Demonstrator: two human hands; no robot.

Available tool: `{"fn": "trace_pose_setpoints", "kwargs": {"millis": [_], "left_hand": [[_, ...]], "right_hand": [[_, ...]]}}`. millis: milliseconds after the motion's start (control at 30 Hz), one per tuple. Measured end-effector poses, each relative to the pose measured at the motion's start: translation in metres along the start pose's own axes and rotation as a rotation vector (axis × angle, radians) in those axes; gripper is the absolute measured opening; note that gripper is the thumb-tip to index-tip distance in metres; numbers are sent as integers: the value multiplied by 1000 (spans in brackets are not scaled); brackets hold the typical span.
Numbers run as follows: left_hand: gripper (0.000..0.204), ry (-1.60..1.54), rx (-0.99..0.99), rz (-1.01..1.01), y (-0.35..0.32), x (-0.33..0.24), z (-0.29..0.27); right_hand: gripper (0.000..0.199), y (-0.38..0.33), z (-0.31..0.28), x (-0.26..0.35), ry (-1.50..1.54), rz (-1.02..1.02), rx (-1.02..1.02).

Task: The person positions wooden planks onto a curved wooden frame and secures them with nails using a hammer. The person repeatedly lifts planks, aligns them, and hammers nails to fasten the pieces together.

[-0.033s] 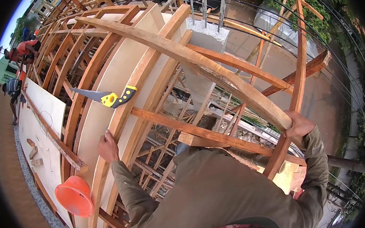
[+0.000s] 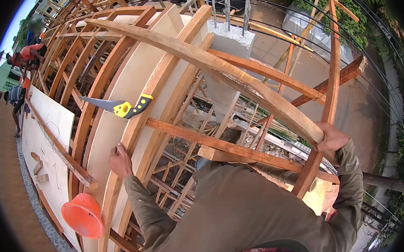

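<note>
My right hand [image 2: 332, 136] is wrapped round the near end of a long wooden beam [image 2: 197, 56], where it meets an upright-looking timber [image 2: 333, 79]. That beam slants from the upper left down to the right, over the other timbers. My left hand [image 2: 121, 161] has its fingers curled at the edge of a curved wooden beam [image 2: 138, 114] beside a pale plywood strip [image 2: 105, 154]. Farther along, a handsaw [image 2: 125, 109] with a black and yellow handle lies across that beam, its blade pointing left.
An orange bucket [image 2: 83, 216] sits tilted at the lower left. Wood offcuts [image 2: 38, 168] lie on a white sheet [image 2: 48, 136]. A reddish crosspiece [image 2: 222, 145] spans a drop over sticks and rubble. Rebar [image 2: 227, 7] rises from a concrete column [image 2: 231, 42]. People [image 2: 30, 53] work at the far left.
</note>
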State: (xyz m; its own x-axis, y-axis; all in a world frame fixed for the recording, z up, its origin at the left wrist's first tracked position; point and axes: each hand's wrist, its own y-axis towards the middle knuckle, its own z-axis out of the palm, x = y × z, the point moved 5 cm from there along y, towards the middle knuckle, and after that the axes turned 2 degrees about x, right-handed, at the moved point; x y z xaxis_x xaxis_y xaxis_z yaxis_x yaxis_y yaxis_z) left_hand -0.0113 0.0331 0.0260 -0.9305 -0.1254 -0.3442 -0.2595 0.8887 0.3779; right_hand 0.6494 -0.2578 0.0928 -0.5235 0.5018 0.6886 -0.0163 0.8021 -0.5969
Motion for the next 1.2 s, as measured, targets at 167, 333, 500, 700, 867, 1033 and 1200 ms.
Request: {"fn": "trace_pose_setpoints", "kwargs": {"millis": [167, 333, 500, 700, 867, 1033, 1200], "left_hand": [[35, -361, -203, 232, -17, -100, 10], [47, -1335, 532, 12, -25, -251, 74], [115, -1718, 1203, -922, -7, -346, 153], [109, -1716, 1005, -538, 19, -394, 184], [95, -1756, 1065, -637, 31, -377, 230], [78, -1976, 1000, -634, 21, -406, 199], [76, -2218, 872, -480, 26, -416, 125]], "right_hand": [[76, -16, 5, 31, -153, -70, -191], [70, -14, 9, 41, -338, -8, -351], [64, -15, 21, 26, -428, -31, -480], [63, -11, 43, 2, -380, 2, -514], [57, -19, 45, 17, -478, -37, -575], [64, -38, 40, 37, -561, -121, -783], [79, -52, 27, 40, -708, -242, -956]]}}
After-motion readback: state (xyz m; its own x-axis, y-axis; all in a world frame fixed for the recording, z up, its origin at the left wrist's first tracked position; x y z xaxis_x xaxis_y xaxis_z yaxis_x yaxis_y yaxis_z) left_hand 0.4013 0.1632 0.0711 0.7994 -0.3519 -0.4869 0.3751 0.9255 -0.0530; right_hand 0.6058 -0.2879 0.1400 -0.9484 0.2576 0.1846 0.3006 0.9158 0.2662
